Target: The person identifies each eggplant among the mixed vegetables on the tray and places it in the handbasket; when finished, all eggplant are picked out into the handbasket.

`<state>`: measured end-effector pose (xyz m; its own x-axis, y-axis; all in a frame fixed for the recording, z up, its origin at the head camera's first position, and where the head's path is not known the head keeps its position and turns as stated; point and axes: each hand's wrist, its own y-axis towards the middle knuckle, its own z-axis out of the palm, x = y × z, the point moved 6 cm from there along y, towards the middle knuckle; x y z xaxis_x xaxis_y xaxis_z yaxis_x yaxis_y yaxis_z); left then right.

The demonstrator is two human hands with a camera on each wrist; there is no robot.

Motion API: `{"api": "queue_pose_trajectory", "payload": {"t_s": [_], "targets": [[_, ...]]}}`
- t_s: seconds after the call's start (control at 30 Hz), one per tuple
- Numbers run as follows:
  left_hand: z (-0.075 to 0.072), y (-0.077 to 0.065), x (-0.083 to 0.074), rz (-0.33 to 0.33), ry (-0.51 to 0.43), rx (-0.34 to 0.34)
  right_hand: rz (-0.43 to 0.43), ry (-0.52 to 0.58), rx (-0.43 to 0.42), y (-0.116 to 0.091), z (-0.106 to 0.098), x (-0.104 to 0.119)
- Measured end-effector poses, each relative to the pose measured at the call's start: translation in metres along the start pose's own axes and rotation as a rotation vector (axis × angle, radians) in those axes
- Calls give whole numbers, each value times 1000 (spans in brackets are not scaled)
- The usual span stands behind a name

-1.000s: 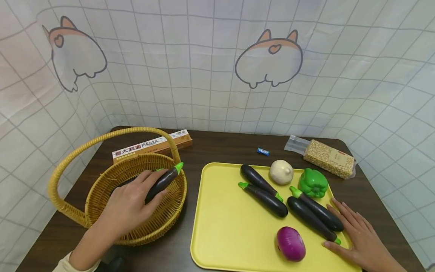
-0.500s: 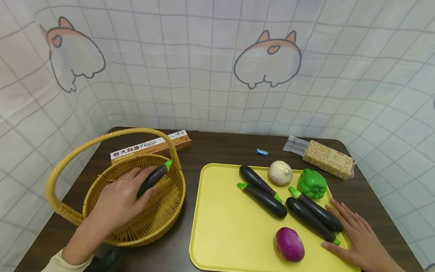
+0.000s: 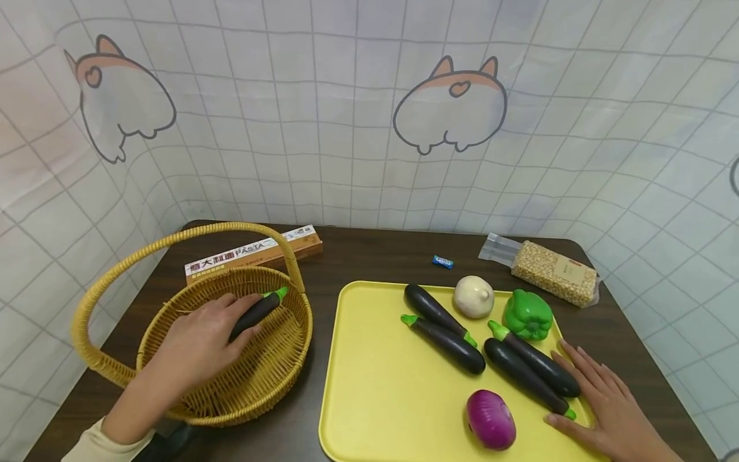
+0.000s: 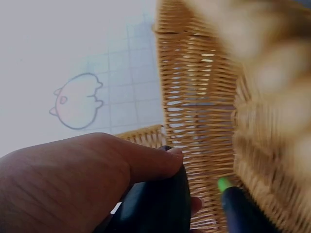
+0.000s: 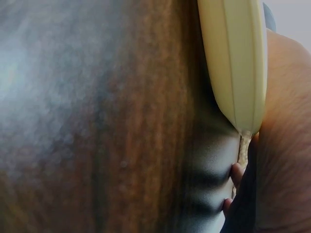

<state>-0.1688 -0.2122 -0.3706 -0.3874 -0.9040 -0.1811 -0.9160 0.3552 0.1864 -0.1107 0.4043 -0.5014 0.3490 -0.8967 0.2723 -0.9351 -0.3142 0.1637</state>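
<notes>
My left hand grips a dark eggplant with a green stem, down inside the yellow wicker basket. In the left wrist view, the thumb lies along the held eggplant, and a second eggplant rests in the basket beside it. On the right, my right hand rests with spread fingers at the edge of the yellow tray. Close to its fingers lie an eggplant and another eggplant, side by side. The right wrist view shows mostly tabletop and the tray's rim.
Also on the tray are two more eggplants, a purple onion, a white onion-shaped vegetable and a green bell pepper. Behind stand a pasta box, a small blue packet and a bag of grains. The basket's handle arches up.
My left hand has moved left and lower into the basket, still holding the eggplant. My right hand stays at the tray edge. The head view has shifted slightly.
</notes>
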Motion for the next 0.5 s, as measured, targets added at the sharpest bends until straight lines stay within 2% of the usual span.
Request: {"api": "queue_pose_trajectory", "payload": {"t_s": [0.17,0.27,0.5], "targets": [[-13,7,-4,49,21,-62,6,2,3,1,-2,0],[-11,9,-1,63,37,-71,17,10,11,1,-2,1],[6,13,13,18,32,45,20,6,13,2,-3,3]]}}
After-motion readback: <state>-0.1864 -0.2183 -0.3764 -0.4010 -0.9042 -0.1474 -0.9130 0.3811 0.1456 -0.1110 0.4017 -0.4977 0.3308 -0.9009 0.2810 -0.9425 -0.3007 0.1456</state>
